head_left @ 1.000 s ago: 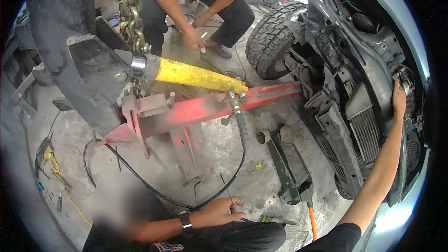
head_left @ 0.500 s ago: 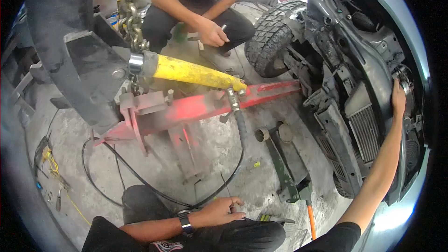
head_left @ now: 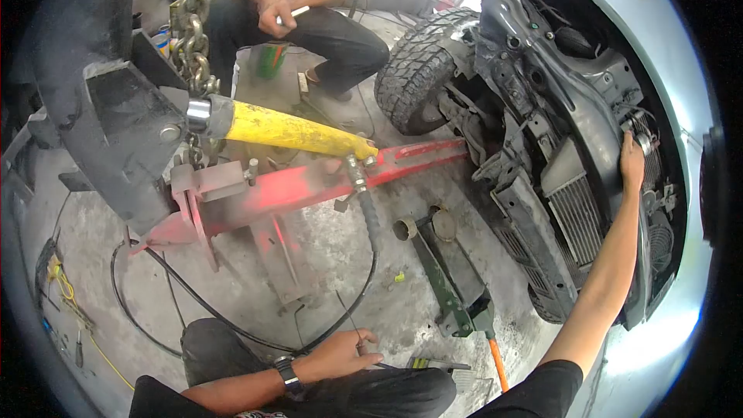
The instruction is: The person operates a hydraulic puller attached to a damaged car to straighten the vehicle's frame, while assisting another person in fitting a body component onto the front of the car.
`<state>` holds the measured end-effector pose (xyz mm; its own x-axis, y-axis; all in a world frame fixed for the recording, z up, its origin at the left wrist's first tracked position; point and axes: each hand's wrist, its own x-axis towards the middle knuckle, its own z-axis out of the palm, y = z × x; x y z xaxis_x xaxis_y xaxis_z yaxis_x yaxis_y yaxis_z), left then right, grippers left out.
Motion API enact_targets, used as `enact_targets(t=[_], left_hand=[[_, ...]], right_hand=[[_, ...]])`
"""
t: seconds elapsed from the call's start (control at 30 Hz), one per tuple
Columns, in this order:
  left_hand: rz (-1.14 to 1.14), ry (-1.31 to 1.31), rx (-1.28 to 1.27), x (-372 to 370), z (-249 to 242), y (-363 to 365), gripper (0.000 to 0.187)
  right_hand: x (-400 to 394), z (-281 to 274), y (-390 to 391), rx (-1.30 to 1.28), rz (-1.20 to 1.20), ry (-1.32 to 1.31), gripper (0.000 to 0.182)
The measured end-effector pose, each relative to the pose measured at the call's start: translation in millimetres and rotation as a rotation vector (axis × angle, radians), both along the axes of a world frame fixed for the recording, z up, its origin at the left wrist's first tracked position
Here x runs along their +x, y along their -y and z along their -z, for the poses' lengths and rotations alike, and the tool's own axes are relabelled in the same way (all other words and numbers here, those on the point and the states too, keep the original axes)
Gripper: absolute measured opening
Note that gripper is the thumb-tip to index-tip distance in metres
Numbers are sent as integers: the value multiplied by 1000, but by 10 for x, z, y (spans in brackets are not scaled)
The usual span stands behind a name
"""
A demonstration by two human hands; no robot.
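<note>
My left hand (head_left: 337,354), with a watch on its wrist, rests over my bent legs. Its fingers curl around a thin dark rod (head_left: 347,313) that sticks up past the fingertips. At the right, my arm reaches up to the stripped front of a vehicle. There my right hand (head_left: 631,161) grips the edge of the dark front frame (head_left: 590,139), beside a round silver part (head_left: 644,139); its fingertips are partly hidden. Below that frame is a finned cooler (head_left: 575,220). A black hose (head_left: 373,224) loops across the floor near my left hand.
A yellow hydraulic cylinder (head_left: 294,128) lies above a red steel beam (head_left: 290,186) pointing at the vehicle. A heavy chain (head_left: 192,31) hangs by a dark post. A green floor jack (head_left: 445,286) stands centre right. Another person (head_left: 302,0) crouches beyond, holding a white-ended stick.
The whole view has shifted, so the scene sits further left. The other person's hands have separated, and one now holds up the stick. My own hands keep their places.
</note>
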<state>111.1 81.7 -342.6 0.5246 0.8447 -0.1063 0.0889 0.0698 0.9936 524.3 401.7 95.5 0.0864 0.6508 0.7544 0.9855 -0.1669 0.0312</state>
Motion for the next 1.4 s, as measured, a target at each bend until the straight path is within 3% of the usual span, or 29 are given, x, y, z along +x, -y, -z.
enact_targets(t=[0.53,1.33,1.4], left_hand=[[17,29,67,27,105,14,53],[-4,16,32,26,-12,1,39],[7,-4,15,2,-70,-14,39]], right_hand=[[416,-105,-244,-24,25,-21,69],[284,-41,-177,28,53,41,68],[126,9,-72,19,-27,26,67]])
